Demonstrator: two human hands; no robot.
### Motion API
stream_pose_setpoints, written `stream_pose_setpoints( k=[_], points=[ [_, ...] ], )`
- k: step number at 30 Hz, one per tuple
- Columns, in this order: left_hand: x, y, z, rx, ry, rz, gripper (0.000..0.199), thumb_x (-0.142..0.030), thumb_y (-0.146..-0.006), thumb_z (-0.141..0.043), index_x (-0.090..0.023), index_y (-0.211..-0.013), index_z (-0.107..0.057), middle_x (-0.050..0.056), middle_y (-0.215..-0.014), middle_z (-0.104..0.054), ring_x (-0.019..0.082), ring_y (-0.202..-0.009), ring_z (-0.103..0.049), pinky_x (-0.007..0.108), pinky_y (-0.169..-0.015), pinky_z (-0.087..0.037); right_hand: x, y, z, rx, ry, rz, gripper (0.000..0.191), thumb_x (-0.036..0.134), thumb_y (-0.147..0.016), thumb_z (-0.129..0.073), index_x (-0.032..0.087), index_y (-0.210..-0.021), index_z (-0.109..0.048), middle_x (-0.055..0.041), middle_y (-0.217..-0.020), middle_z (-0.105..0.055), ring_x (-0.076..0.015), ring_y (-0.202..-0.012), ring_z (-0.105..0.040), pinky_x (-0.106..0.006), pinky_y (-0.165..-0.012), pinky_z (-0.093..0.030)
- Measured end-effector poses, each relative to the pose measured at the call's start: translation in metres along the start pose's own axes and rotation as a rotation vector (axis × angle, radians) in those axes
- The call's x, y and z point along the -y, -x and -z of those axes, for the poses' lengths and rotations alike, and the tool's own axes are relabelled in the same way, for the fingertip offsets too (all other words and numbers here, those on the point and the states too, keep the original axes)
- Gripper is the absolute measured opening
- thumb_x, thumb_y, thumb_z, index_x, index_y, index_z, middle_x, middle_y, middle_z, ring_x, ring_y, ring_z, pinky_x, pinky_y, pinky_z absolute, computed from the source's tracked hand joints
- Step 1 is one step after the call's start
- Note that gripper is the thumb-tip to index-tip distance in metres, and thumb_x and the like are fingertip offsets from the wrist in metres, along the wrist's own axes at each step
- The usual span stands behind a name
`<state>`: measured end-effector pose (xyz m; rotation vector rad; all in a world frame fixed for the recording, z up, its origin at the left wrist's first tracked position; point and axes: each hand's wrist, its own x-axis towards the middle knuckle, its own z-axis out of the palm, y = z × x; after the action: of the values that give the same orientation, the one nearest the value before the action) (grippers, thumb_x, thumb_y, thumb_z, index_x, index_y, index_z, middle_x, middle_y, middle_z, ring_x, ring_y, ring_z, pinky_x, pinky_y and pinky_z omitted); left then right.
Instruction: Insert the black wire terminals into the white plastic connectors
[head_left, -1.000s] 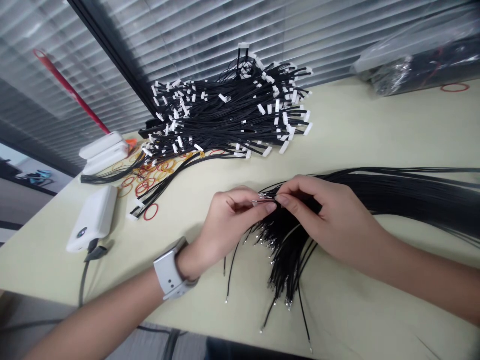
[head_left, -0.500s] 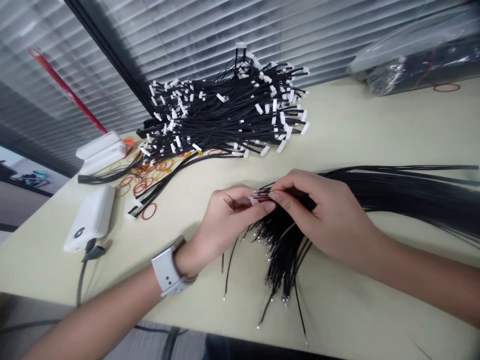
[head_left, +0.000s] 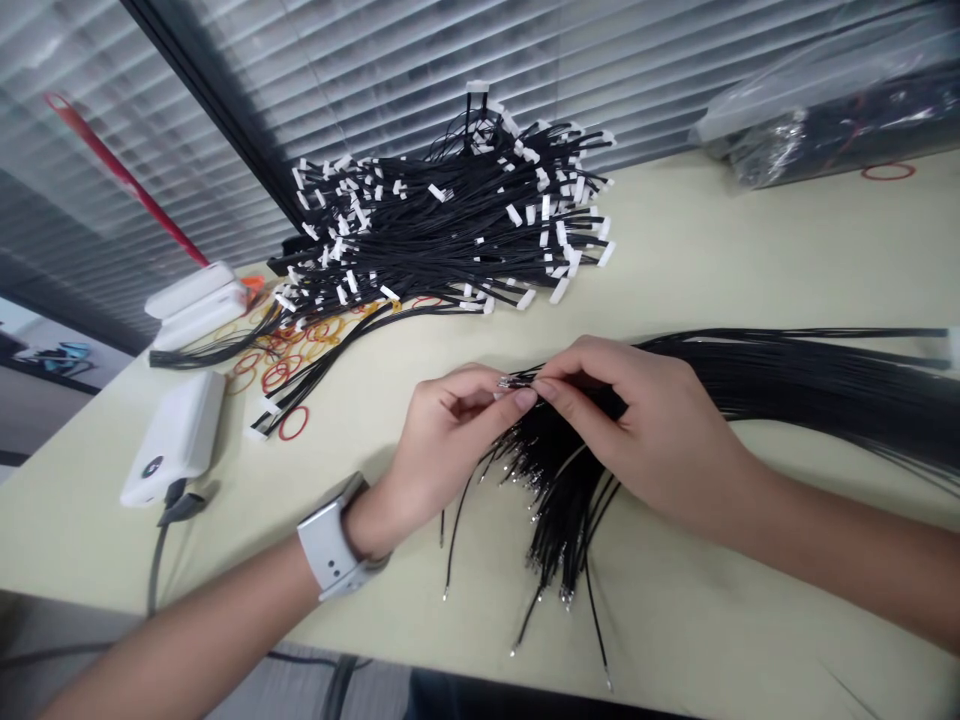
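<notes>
My left hand (head_left: 454,435) and my right hand (head_left: 630,425) meet above the table, their fingertips pinching a thin black wire with a small metal tip (head_left: 512,381). The right fingers also press into a large bundle of black wires (head_left: 795,380), which runs off to the right. Its loose metal-tipped ends (head_left: 562,510) fan out below my hands. A white smartwatch (head_left: 327,546) sits on my left wrist.
Behind my hands lies a heap of black wires with white connectors (head_left: 450,235). Rubber bands (head_left: 277,375), a white power bank (head_left: 174,440) with a grey cable, and white boxes (head_left: 196,305) are at left. A plastic bag of wires (head_left: 832,120) sits back right.
The whole scene has shifted slightly left and up in view. My fingers have drawn closer around the wire tip, which has moved slightly up and left.
</notes>
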<state>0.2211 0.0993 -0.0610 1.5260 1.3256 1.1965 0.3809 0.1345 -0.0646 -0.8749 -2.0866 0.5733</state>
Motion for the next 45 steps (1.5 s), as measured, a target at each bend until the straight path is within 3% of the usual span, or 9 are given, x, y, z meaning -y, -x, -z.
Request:
stream_pose_setpoints(
  k=[9,22,35,45],
  points=[
    [-0.0004,0.0011,-0.0002,-0.061,0.094,0.030,0.004,-0.020,-0.072,-0.068,-0.016,-0.075,-0.068,0.000,-0.071,-0.064,0.010,-0.064,-0.056,0.022,-0.058,-0.045,0.0007,0.0002,0.0002,-0.001,-0.036,-0.009,0.010,0.017,-0.084,-0.052,0.019,-0.077,-0.059,0.0020,-0.070,-0.061,-0.0094,-0.062,-0.054,-0.023,-0.057,-0.040],
    [0.0013,-0.0014,-0.0003,-0.056,0.114,0.048,0.003,-0.019,-0.072,-0.069,-0.018,-0.073,-0.071,0.001,-0.074,-0.067,0.010,-0.066,-0.057,0.021,-0.060,-0.046,0.0039,-0.0012,0.0008,-0.079,-0.137,-0.169,0.010,0.025,-0.082,-0.057,0.020,-0.075,-0.062,0.0030,-0.070,-0.061,-0.0097,-0.062,-0.053,-0.024,-0.055,-0.039],
    [0.0023,0.0004,0.0002,-0.021,0.215,0.085,0.002,-0.019,-0.070,-0.071,-0.020,-0.072,-0.073,0.001,-0.073,-0.068,0.011,-0.070,-0.060,0.022,-0.066,-0.049,0.0040,-0.0010,0.0034,-0.054,-0.279,-0.142,0.011,0.022,-0.080,-0.061,0.024,-0.084,-0.071,0.0022,-0.076,-0.066,-0.0125,-0.070,-0.060,-0.026,-0.062,-0.046],
    [0.0006,-0.0011,0.0009,0.005,0.224,0.077,0.004,-0.017,-0.072,-0.069,-0.018,-0.069,-0.071,0.001,-0.074,-0.067,0.011,-0.071,-0.058,0.023,-0.069,-0.048,0.0002,-0.0028,0.0050,0.022,-0.338,-0.148,0.011,0.029,-0.080,-0.060,0.028,-0.083,-0.071,0.0032,-0.075,-0.066,-0.0118,-0.069,-0.060,-0.025,-0.061,-0.044]
  ],
)
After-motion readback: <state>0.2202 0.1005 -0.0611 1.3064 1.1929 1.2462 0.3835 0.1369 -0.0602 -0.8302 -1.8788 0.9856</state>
